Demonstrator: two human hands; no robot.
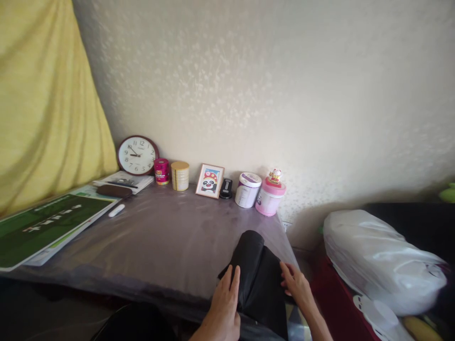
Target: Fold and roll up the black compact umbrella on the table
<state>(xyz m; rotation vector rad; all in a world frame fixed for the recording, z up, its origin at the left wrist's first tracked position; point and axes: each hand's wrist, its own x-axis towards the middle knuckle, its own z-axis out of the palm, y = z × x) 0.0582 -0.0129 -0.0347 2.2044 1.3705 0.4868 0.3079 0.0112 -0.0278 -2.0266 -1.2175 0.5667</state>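
A black, folded piece of fabric-like material (263, 279) lies over the front right corner of the table, with a rounded fold at its far end and a crease down the middle. Its lower part hangs past the table's front edge. My left hand (224, 300) grips the left side, fingers stretched along the material. With bent fingers, my right hand (295, 283) pinches the right edge. What the material is made into cannot be told from this view.
Along the wall stand a clock (138, 155), a magenta can (161, 171), a yellow-lidded can (180, 176), a framed panda picture (210, 181), a white tub (248, 190) and a pink tub (270, 199). Green-covered sheets (53, 227) lie left. A white plastic bag (380, 260) sits right.
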